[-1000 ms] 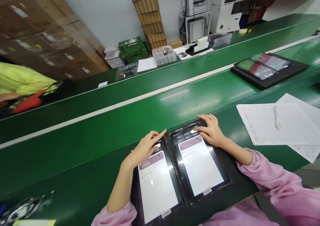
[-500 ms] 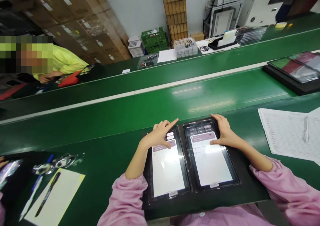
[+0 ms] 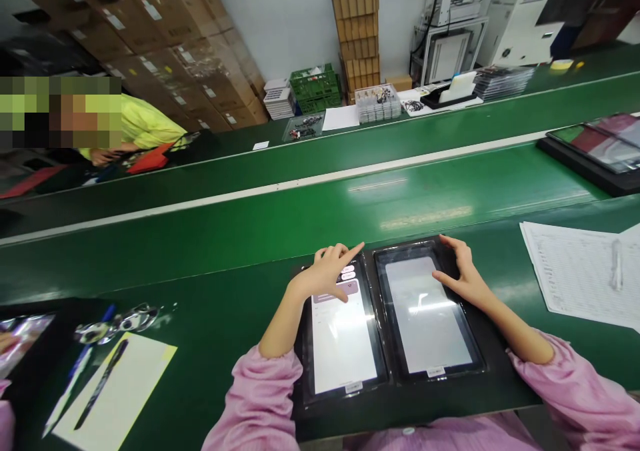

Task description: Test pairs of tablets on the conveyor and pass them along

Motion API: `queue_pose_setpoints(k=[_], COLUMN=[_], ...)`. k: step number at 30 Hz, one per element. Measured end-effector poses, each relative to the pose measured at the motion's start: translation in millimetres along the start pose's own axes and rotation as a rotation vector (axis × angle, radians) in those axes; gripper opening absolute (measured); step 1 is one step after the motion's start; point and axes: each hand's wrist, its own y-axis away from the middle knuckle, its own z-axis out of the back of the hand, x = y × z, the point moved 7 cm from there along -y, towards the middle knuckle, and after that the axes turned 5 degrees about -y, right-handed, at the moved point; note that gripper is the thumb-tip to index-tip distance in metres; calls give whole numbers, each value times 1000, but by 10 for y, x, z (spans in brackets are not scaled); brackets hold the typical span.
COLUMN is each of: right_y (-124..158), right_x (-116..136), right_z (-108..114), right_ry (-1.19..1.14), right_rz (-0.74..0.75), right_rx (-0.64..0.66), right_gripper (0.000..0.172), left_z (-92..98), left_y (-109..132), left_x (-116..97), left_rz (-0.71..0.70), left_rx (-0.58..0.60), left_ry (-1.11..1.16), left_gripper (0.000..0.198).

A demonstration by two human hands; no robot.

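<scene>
Two tablets lie side by side, screens up, on a black pad [image 3: 495, 344] at the front of the green bench. Over the upper part of the left tablet [image 3: 345, 344] my left hand [image 3: 327, 274] is spread, thumb above the screen and index finger stretched past the top edge. That screen is lit white with a mauve panel, partly covered by the hand. My right hand [image 3: 465, 271] is at the upper right corner of the right tablet [image 3: 425, 324], fingers apart, thumb over the screen's edge. This screen shows a plain pale grey page.
Printed sheets [image 3: 580, 271] lie to the right. Left of me are a yellow-edged paper [image 3: 135, 384], a black marker [image 3: 103, 384] and clear plastic bits [image 3: 135, 318]. More panels sit in a black tray [image 3: 590, 164]. A person in a yellow top [image 3: 150, 124] sits across the belt.
The right tablet's screen has gone from a page with buttons and a mauve panel to plain grey. My right thumb has drawn slightly toward the screen's edge. The view has shifted a little.
</scene>
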Motion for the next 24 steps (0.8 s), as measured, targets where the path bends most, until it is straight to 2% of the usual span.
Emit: queue_pose_setpoints(k=[2, 4, 8, 10, 13, 15, 18, 19, 20, 21, 24], right_y=[33, 42, 30, 26, 25, 22, 13, 10, 9, 8, 13], right_x=[33, 24, -43, -51, -22, 6, 40, 49, 57, 63, 75], right_z=[8, 20, 41, 43, 44, 45, 14, -2, -17, -31, -62], right_ry=[21, 11, -39, -55, -65, -71, -58, -47, -35, -24, -7], right_rz=[18, 4, -45, -49, -42, -41, -37, -31, -22, -11, 11], right_rx=[-17, -30, -51, -53, -52, -46, 10, 38, 65, 92, 167], right_gripper=[68, 65, 63, 62, 61, 60, 59, 60, 62, 65, 79], left_z=[-25, -14, 64, 76, 53, 18, -60, -71, -68, -50, 58], left_y=[16, 22, -23, -51, -40, 3, 53, 50, 37, 16, -56], left_x=[2, 17, 86, 102, 93, 68, 49, 53, 58, 62, 103], left_rz=[-38, -60, -3, 27, 8, -43, -67, -53, -36, -21, 34], left_rx=[23, 26, -47, -64, -35, 1, 57, 54, 37, 8, -103], left_ry=[-3, 64, 184, 162, 146, 149, 69, 29, -2, -14, 45], left_gripper=[140, 132, 72, 62, 63, 74, 125, 136, 137, 130, 82])
